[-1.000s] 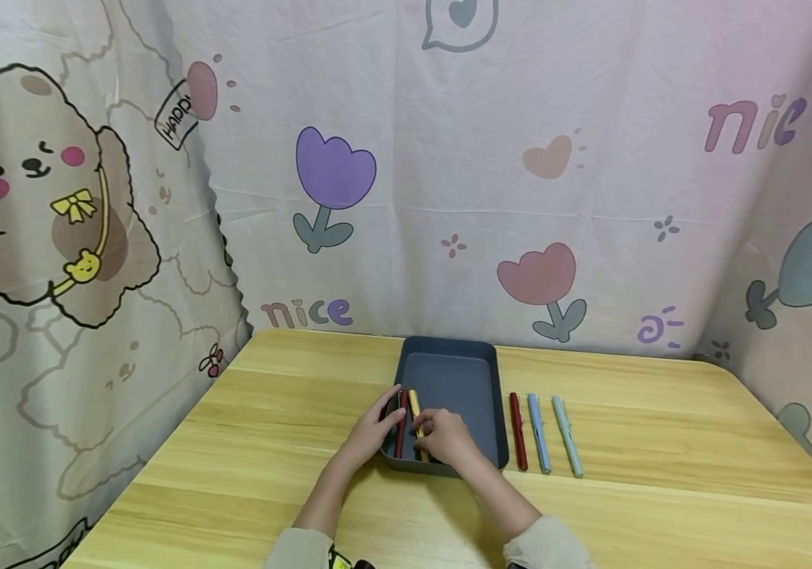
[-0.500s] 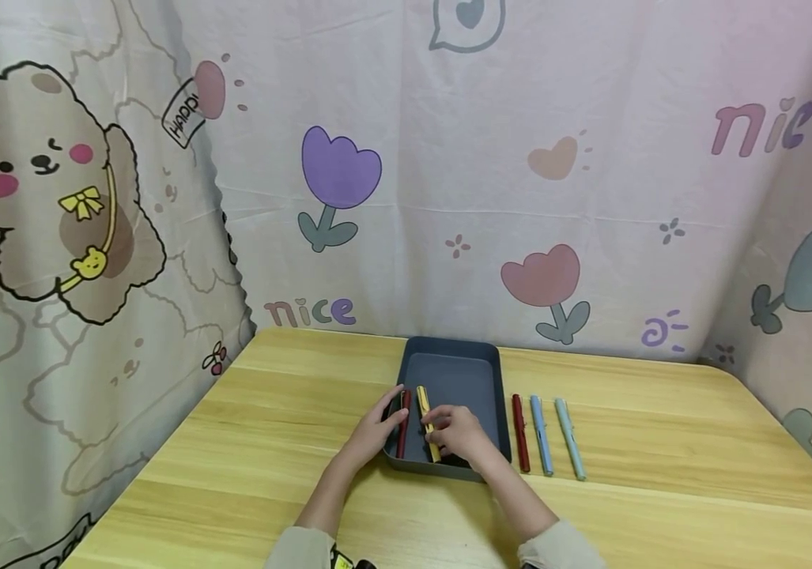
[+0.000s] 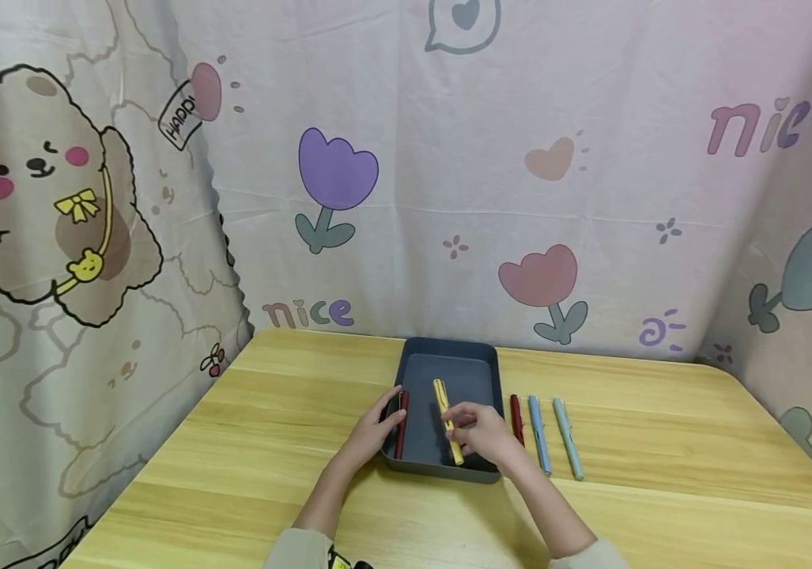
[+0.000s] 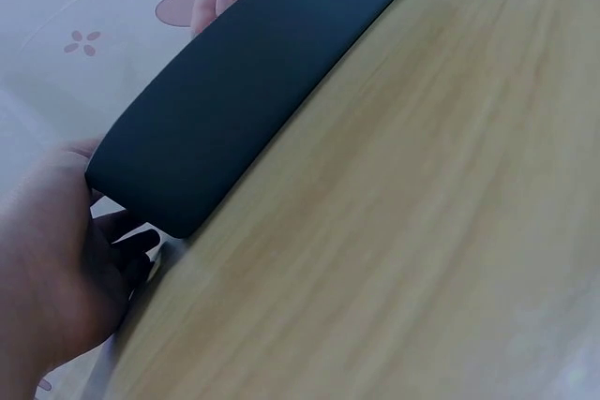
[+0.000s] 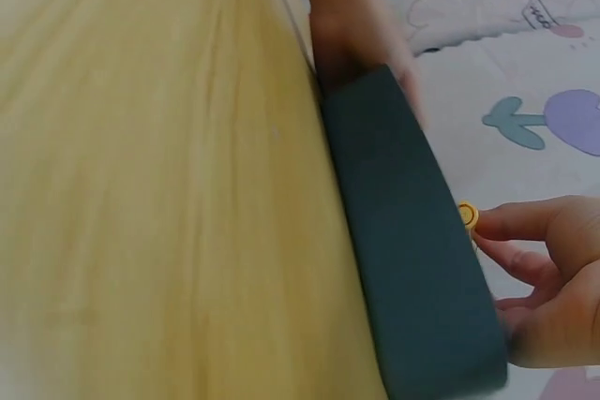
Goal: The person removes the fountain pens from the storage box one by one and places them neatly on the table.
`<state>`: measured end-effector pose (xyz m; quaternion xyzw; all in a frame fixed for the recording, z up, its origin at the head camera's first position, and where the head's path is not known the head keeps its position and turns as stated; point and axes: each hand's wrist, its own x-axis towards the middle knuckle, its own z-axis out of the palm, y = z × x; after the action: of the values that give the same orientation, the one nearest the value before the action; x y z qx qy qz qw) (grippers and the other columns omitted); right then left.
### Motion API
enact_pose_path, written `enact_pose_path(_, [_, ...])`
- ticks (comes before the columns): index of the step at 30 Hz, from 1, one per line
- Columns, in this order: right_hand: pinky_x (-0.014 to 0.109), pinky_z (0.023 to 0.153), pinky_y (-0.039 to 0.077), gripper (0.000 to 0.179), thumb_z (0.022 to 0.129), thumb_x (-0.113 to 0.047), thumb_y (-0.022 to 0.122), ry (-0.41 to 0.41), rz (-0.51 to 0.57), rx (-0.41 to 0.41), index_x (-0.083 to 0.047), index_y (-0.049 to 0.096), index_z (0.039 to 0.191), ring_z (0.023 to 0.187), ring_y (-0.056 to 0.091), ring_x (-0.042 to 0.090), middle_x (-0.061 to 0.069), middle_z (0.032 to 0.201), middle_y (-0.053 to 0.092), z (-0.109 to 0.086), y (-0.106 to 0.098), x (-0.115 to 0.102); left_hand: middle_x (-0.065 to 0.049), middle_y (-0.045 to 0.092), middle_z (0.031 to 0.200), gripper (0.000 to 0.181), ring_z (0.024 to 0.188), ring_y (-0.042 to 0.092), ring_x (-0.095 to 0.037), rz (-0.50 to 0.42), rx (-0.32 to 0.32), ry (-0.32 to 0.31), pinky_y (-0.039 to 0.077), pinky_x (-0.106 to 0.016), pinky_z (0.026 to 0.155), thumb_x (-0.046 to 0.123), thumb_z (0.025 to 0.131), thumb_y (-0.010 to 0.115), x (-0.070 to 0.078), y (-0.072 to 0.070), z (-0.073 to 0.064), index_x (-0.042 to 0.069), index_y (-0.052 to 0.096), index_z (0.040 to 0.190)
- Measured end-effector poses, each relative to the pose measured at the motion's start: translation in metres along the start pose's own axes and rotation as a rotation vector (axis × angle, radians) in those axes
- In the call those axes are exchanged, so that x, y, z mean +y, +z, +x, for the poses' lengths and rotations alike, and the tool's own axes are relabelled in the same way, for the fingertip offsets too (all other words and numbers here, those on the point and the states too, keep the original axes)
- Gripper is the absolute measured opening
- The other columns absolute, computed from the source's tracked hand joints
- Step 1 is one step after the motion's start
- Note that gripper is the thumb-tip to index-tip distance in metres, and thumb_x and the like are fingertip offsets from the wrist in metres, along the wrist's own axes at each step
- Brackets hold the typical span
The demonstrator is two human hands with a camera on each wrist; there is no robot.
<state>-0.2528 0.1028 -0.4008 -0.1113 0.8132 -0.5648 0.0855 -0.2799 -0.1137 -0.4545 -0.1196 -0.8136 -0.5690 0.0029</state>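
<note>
Head view: your right hand (image 3: 484,432) has the yellow pen (image 3: 443,400) pinched at a tilt over the dark tray (image 3: 461,371), while your left hand (image 3: 368,431) grips the tray's left side by the red pen (image 3: 401,433); drift too far right and you might bump the row of pens (image 3: 539,435) on the table (image 3: 235,442). Left wrist view: your fingers hug the tray's corner, so slack there could let it skid if knocked. Right wrist view: the yellow pen's end pokes past the rim in just your fingertips, so clipping that wall might twist it loose.
</note>
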Motion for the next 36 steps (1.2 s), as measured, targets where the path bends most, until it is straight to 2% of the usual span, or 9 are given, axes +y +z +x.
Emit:
enact_pose_path(8, [0.036, 0.059, 0.053, 0.022, 0.083, 0.003, 0.062, -0.028, -0.006, 0.046, 0.005, 0.061, 0.106, 0.07, 0.058, 0.019, 0.012, 0.092, 0.057, -0.013, -0.022, -0.001, -0.021, 0.025, 0.145, 0.051, 0.131, 0.019, -0.04, -0.013, -0.014, 0.006, 0.02, -0.059, 0.099, 0.025, 0.096, 0.05, 0.0, -0.002, 0.0, 0.012, 0.034, 0.143])
enact_pose_path(19, [0.036, 0.062, 0.052, 0.025, 0.086, 0.001, 0.061, -0.005, -0.003, 0.1, 0.005, 0.059, 0.11, 0.07, 0.057, 0.02, 0.014, 0.096, 0.054, -0.028, -0.049, -0.002, -0.02, 0.026, 0.145, 0.053, 0.131, 0.02, -0.041, -0.001, -0.005, -0.006, 0.021, -0.059, 0.099, 0.028, 0.096, 0.05, -0.001, -0.001, 0.0, 0.012, 0.034, 0.143])
enact_pose_path(26, [0.035, 0.063, 0.052, 0.024, 0.085, 0.002, 0.06, 0.032, 0.005, 0.157, 0.003, 0.06, 0.109, 0.076, 0.057, 0.02, 0.016, 0.101, 0.054, -0.033, -0.061, 0.002, -0.02, 0.026, 0.145, 0.051, 0.131, 0.02, -0.04, -0.002, 0.002, -0.007, 0.02, -0.059, 0.1, 0.026, 0.096, 0.05, -0.001, -0.001, 0.0, 0.012, 0.035, 0.143])
enact_pose_path(36, [0.038, 0.064, 0.051, 0.026, 0.085, -0.001, 0.062, 0.029, -0.002, 0.164, 0.004, 0.06, 0.11, 0.082, 0.057, 0.021, 0.018, 0.106, 0.054, -0.041, -0.077, 0.007, -0.021, 0.026, 0.145, 0.051, 0.131, 0.02, -0.041, 0.006, -0.003, -0.006, 0.021, -0.06, 0.099, 0.025, 0.096, 0.05, 0.001, 0.0, -0.002, 0.012, 0.035, 0.143])
